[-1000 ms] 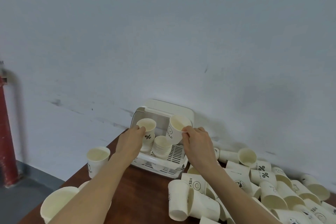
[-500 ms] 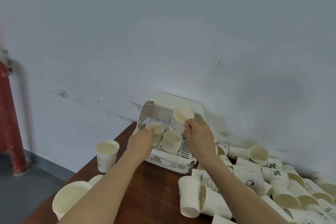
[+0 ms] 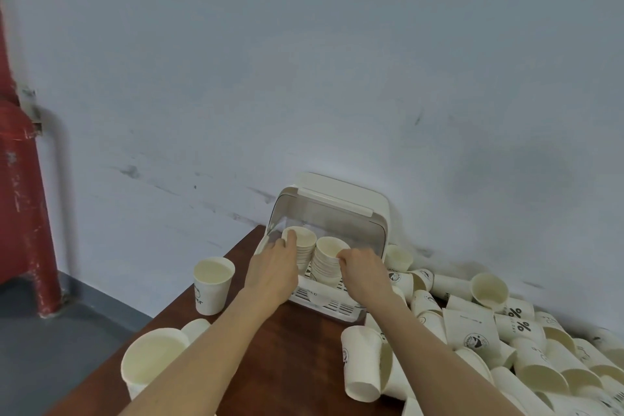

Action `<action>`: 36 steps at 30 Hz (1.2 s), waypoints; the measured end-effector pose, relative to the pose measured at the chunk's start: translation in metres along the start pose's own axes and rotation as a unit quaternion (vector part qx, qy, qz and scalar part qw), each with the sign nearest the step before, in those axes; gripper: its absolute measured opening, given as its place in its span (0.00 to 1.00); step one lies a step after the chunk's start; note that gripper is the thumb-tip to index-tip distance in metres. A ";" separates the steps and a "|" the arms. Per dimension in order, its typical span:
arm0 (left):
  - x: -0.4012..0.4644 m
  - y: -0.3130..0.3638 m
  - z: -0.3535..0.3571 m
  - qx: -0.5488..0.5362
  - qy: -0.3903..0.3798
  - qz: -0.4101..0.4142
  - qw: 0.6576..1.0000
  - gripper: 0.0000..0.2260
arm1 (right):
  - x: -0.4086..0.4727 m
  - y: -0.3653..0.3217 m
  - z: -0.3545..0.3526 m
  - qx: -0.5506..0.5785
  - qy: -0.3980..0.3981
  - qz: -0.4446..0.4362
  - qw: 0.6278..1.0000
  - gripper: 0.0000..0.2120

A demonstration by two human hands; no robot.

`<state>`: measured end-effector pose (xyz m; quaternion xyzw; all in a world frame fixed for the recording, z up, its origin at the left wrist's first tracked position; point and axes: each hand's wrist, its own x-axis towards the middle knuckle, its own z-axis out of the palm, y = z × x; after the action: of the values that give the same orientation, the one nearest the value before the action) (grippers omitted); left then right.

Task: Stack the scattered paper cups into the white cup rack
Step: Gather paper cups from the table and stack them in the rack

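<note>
The white cup rack (image 3: 341, 305) stands against the wall with its lid (image 3: 337, 196) raised. Two stacks of paper cups stand inside it. My left hand (image 3: 275, 267) grips the rim of the top cup of the left stack (image 3: 304, 240). My right hand (image 3: 363, 268) pinches the rim of the top cup of the right stack (image 3: 329, 253). A heap of scattered paper cups (image 3: 506, 344) lies on the brown table (image 3: 297, 348) to the right of the rack.
One upright cup (image 3: 212, 284) stands left of the rack, and a larger one (image 3: 152, 361) sits at the table's left edge. An upside-down cup (image 3: 361, 365) stands in front of the rack. A red pipe (image 3: 23, 206) runs down the wall at far left.
My right hand has lowered its cup from above the rack onto the right stack. My left hand has pressed its cup down onto the left stack.
</note>
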<state>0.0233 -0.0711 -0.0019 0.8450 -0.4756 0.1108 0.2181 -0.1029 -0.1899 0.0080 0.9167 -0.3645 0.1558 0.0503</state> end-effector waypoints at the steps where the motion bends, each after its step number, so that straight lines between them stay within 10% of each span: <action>1: -0.002 0.001 -0.002 -0.002 0.003 0.004 1.000 0.26 | -0.001 -0.002 0.001 -0.005 -0.012 0.001 1.000 0.10; 22: -0.075 0.015 -0.027 -0.029 -0.042 0.073 0.996 0.19 | -0.083 0.001 -0.051 0.043 -0.013 0.005 0.999 0.22; 36: -0.096 0.092 0.017 -0.111 -0.235 0.065 0.963 0.23 | -0.141 0.046 -0.072 0.049 -0.038 0.068 0.996 0.23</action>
<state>-0.1056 -0.0490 -0.0308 0.7851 -0.5765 -0.1303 0.1849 -0.2486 -0.1169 0.0294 0.8964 -0.4196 0.1418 -0.0194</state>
